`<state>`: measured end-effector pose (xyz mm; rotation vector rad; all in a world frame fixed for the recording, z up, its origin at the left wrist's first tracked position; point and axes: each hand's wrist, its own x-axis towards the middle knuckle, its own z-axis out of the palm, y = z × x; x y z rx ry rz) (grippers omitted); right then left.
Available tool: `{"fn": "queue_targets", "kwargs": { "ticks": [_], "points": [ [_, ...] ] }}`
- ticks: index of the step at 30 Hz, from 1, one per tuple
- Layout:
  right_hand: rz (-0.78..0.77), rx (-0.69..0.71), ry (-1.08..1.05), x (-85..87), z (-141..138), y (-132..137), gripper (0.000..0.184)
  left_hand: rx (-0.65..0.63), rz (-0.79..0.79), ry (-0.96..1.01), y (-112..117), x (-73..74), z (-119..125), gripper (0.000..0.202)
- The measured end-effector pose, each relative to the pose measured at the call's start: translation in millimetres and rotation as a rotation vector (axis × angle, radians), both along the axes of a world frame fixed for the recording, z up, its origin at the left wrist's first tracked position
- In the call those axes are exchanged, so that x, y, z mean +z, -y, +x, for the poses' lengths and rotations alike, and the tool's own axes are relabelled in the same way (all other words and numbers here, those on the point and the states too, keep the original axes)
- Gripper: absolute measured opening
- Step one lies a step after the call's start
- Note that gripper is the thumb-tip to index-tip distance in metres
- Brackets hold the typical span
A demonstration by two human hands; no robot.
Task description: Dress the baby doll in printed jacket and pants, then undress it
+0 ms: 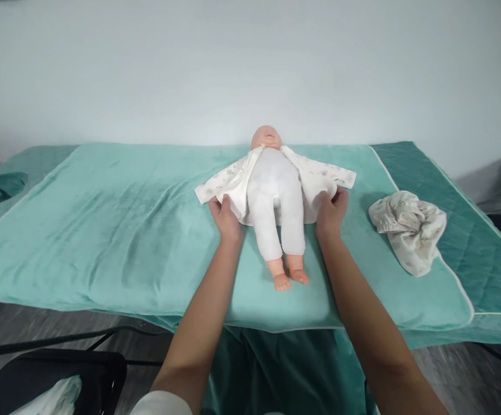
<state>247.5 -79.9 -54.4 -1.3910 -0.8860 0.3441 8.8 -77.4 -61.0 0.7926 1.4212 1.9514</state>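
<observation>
A baby doll [272, 178] with a white cloth body lies on its back, its head toward the wall and its bare feet toward me. Its white patterned baby shirt [313, 171] is spread wide at the front, with both sleeves stretched out to the sides. On the doll's left-hand side in view, my left hand [226, 219] is closed on the shirt's edge just below the sleeve. My right hand [332, 215] pinches the opposite edge near the other cuff. The doll's arms are hidden, apparently inside the sleeves.
A crumpled patterned cloth [410, 227] lies to the right on the green bed cover [103, 230]. A white wall [250, 69] stands right behind the bed. At the lower left is a black chair [99, 374] with a white item [56, 397] on it.
</observation>
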Motion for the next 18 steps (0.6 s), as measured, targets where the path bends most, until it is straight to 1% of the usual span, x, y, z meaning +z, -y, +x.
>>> {"fn": "queue_targets", "kwargs": {
  "ticks": [1, 3, 5, 6, 8, 10, 12, 13, 15, 16, 18],
  "points": [
    [0.003, -0.027, 0.006, -1.5, 2, 0, 0.029, 0.053, -0.008, -0.039, 2, -0.8, -1, 0.023],
    [0.006, -0.079, 0.039, -2.6, 6, 2, 0.037, 0.143, 0.003, -0.191, 9, 0.5, -1, 0.032],
    [-0.002, -0.11, 0.1, -1.9, 8, 7, 0.039, 0.189, 0.054, -0.389, 18, 5.1, 1, 0.038],
    [-0.004, -0.108, 0.137, -1.3, 8, 11, 0.039, 0.193, 0.093, -0.483, 23, 7.9, 2, 0.038],
    [0.0, -0.077, 0.21, -0.4, 7, 23, 0.039, 0.148, 0.171, -0.627, 31, 12.7, 5, 0.035],
    [0.009, -0.014, 0.285, -0.4, 7, 39, 0.036, 0.04, 0.209, -0.709, 35, 14.7, 8, 0.029],
    [0.009, 0.077, 0.398, -0.4, 11, 57, 0.033, -0.057, 0.181, -0.76, 37, 13.2, 9, 0.026],
    [0.003, 0.124, 0.475, 0.0, 16, 66, 0.032, -0.086, 0.149, -0.777, 36, 11.3, 8, 0.026],
    [-0.024, 0.179, 0.654, 3.2, 33, 82, 0.033, -0.108, 0.079, -0.792, 35, 5.7, 7, 0.029],
    [-0.048, 0.177, 0.741, 6.2, 45, 88, 0.035, -0.112, 0.049, -0.789, 34, 2.6, 6, 0.031],
    [-0.123, 0.122, 0.899, 15.2, 76, 96, 0.039, -0.109, 0.008, -0.762, 34, -3.2, 3, 0.037]
  ]
}}
